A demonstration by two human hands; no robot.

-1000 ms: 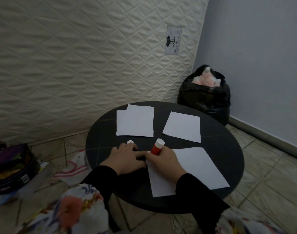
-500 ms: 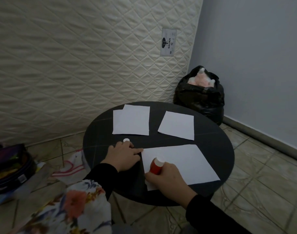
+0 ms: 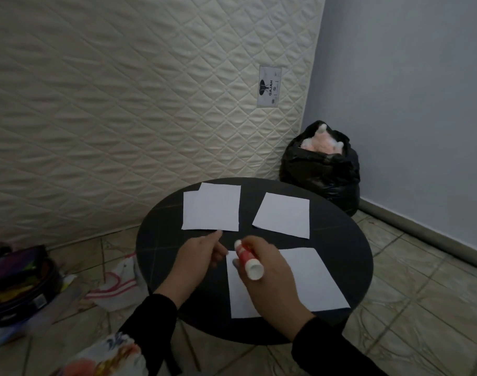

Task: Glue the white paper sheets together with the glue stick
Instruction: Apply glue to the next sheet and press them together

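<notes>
My right hand [image 3: 269, 283] grips a red glue stick [image 3: 245, 257] over the near white sheet [image 3: 307, 280]. The stick is tilted, its white base towards me and its tip towards my left hand. My left hand [image 3: 196, 264] is lifted just left of the stick, and its fingertips seem to pinch a small white cap [image 3: 219, 232]. Two overlapping white sheets [image 3: 211, 207] lie at the table's far left, and a single sheet [image 3: 283, 214] at the far right. All the paper lies on a round black table [image 3: 340, 240].
A quilted mattress [image 3: 123, 104] leans against the wall behind the table. A black bag [image 3: 321, 169] with pink stuffing stands in the corner. On the tiled floor to the left are a dark pencil case [image 3: 14, 283] and a white cloth [image 3: 118, 283].
My right hand lifted the glue stick off the near sheet and tipped it towards the left hand. My left hand rose from the table, and the cap no longer lies there.
</notes>
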